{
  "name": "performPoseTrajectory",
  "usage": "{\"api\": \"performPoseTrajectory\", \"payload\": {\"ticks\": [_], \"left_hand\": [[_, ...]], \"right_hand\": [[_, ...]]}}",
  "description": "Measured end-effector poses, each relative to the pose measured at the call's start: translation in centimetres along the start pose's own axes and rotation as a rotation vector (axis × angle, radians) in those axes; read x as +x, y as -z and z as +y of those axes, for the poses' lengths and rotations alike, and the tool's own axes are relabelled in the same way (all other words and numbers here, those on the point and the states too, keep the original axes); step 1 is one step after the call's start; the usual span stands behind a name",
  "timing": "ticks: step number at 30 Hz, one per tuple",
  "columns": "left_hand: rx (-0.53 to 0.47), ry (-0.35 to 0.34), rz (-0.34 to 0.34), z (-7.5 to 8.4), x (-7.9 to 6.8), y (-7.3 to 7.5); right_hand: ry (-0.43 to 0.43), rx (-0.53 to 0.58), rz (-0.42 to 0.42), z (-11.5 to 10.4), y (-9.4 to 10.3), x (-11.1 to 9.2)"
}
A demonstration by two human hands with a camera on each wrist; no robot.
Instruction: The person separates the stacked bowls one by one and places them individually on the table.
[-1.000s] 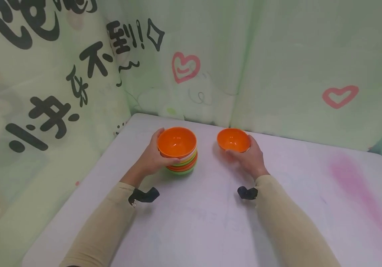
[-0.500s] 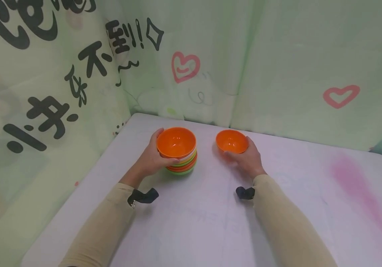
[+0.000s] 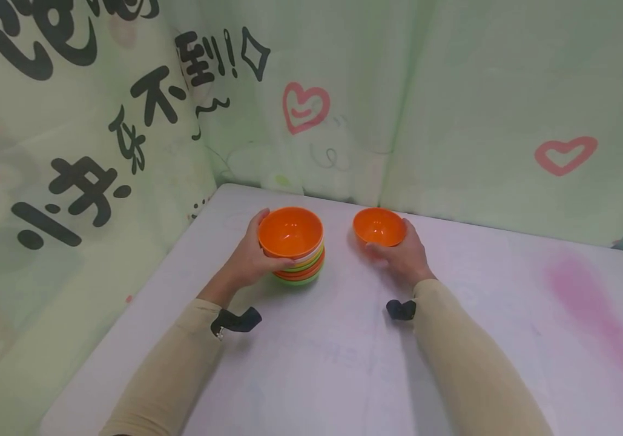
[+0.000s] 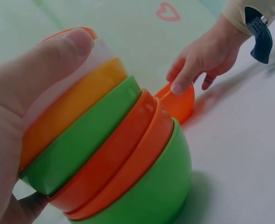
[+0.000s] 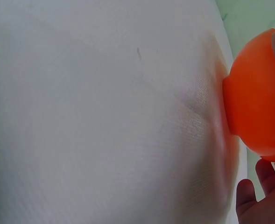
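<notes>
In the head view my left hand (image 3: pixel 251 257) grips a stack of nested bowls (image 3: pixel 299 275) from its left side. The thumb lies across the near side of the upper bowls. An orange bowl (image 3: pixel 290 231) tops the stack; white, yellow, green and orange bowls show beneath, with a green bowl (image 4: pixel 174 172) lowest. To the right, my right hand (image 3: pixel 406 254) holds a smaller single orange bowl (image 3: pixel 379 225) at its right side, thumb on the near wall. That bowl is upright and apart from the stack. Whether its foot (image 5: pixel 229 106) touches the table I cannot tell.
The white table (image 3: pixel 316 369) has a pink smear (image 3: pixel 589 303) on its right side. Behind its far edge hangs a pale green curtain (image 3: pixel 469 121) with red hearts. Another curtain with black lettering (image 3: pixel 82 188) runs along the left side.
My right hand and its bowl have drifted very slightly toward the stack. The left hand keeps the same grip. The head view has shifted a little.
</notes>
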State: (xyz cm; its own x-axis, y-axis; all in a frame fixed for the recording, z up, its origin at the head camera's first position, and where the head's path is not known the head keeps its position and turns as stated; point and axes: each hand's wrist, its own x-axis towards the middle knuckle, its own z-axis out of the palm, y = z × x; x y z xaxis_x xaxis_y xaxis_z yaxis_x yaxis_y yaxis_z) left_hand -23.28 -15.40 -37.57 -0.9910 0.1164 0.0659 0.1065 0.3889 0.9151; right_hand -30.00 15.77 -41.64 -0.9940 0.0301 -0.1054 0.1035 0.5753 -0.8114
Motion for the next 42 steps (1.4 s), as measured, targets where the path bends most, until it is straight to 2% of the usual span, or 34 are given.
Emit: {"api": "performPoseTrajectory", "payload": {"ticks": [6, 11, 15, 18, 23, 28, 32, 36, 42], "left_hand": [[-0.007, 0.009, -0.003, -0.1, 0.0, -0.3], [-0.008, 0.028, -0.003, -0.3, 0.0, -0.3], [-0.025, 0.010, -0.007, -0.7, 0.0, -0.3], [-0.067, -0.031, -0.019, -1.2, 0.0, -0.3], [-0.101, -0.072, -0.028, -1.5, 0.0, -0.4], [-0.091, -0.090, -0.030, -1.5, 0.1, -0.5], [-0.068, -0.078, -0.025, -1.3, 0.0, -0.3], [-0.029, -0.043, -0.007, -0.9, -0.2, -0.1], [0.004, -0.028, -0.013, -0.7, -0.1, 0.0]], "right_hand": [[0.012, 0.011, 0.005, 0.3, 0.1, -0.2], [0.049, -0.007, 0.063, 0.4, 0.4, -0.7], [0.128, 0.003, 0.144, -0.6, 0.9, -1.4], [0.178, 0.036, 0.152, -2.1, 0.9, -2.2], [0.235, 0.119, 0.052, -5.5, 0.3, -4.0], [0.345, 0.061, -0.072, -8.5, -1.2, -5.7], [0.408, 0.017, -0.160, -10.3, -2.8, -6.5], [0.406, -0.006, -0.240, -11.4, -4.3, -6.8], [0.343, -0.031, -0.310, -11.8, -5.3, -6.6]]}}
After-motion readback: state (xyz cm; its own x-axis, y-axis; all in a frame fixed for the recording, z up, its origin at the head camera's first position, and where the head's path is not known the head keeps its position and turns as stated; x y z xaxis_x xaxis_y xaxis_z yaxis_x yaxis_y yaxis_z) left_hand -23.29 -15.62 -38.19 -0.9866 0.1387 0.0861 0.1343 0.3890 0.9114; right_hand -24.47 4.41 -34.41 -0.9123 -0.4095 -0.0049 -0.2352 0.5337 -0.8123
